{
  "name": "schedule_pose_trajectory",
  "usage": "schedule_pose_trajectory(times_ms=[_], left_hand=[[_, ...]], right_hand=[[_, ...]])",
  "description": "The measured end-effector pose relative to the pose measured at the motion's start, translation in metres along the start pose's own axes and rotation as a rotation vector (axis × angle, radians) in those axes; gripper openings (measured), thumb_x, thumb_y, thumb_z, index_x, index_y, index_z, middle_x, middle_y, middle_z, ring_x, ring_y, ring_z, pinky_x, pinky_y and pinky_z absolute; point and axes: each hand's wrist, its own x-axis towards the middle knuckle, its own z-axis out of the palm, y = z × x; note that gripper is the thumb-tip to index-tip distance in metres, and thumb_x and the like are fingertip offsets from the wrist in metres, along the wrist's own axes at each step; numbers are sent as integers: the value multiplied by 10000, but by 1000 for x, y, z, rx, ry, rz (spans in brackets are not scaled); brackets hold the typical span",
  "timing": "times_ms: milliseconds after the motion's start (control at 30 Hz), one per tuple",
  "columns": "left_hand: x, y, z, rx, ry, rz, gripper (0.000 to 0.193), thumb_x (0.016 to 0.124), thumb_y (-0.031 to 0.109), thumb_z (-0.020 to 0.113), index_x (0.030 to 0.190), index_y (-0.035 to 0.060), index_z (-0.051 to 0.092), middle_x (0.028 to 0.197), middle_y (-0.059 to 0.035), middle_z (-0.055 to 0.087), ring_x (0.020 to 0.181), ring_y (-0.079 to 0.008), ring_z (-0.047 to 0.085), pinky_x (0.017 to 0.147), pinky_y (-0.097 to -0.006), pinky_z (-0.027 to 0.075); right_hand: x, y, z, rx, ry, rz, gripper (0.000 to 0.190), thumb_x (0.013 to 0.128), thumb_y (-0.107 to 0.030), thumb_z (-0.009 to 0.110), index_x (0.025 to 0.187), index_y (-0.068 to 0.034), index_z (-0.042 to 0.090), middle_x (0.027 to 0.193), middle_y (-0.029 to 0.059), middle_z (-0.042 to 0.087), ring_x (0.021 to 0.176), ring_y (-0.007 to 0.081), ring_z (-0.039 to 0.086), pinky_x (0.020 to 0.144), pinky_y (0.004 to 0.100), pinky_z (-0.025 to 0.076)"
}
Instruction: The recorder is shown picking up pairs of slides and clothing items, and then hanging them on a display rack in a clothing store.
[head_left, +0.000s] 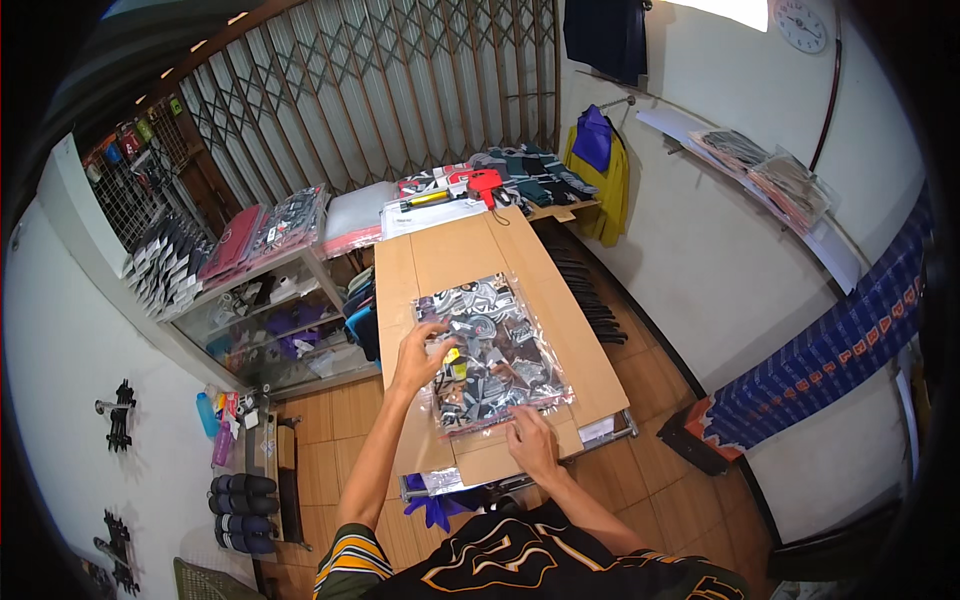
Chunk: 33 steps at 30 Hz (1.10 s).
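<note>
A clear plastic bag lies flat on a cardboard-topped table. Inside it is folded fabric with a dense grey, black and white print and small yellow patches. Over the bag's left edge is my left hand, thumb and fingers spread apart in a curve. My right hand is at the bag's near edge, its fingertips against the reddish closure strip. Whether those fingers pinch the strip is hard to see.
Beyond the table, a red tape dispenser, a yellow-and-black tool and folded garments lie along the back. A glass cabinet bearing bagged clothes stands left. A blue wrapped roll leans at right. Slippers sit on a rack.
</note>
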Motion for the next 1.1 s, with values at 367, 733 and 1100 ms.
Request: schedule_pose_trajectory(times_ms=[367,733,1100], left_hand=[[18,-119,43,334,-155,-312,777,842,386,729,1459,82,368,1536,-188,304,1336,-466,354,1079,-598,338],[61,-119,45,577,-391,-622,1141,728,702,684,1563,118,169,1572,-134,287,1415,-442,230,1079,-645,323],[69,-137,54,550,-394,-649,1165,709,714,693,1542,63,207,1534,-164,340,1403,-448,249,1058,-664,344]], right_hand=[[17,-16,13,-320,-293,0,474,844,-256,682,1289,-119,598,1424,159,490,1307,361,422,1006,518,361],[20,-11,24,-431,-474,-18,599,888,-587,565,1298,-155,636,1511,264,332,1424,444,235,1073,743,117],[-10,-15,-8,-422,-415,-105,525,811,-515,698,1158,-122,660,1378,249,431,1315,431,358,1021,719,218]])
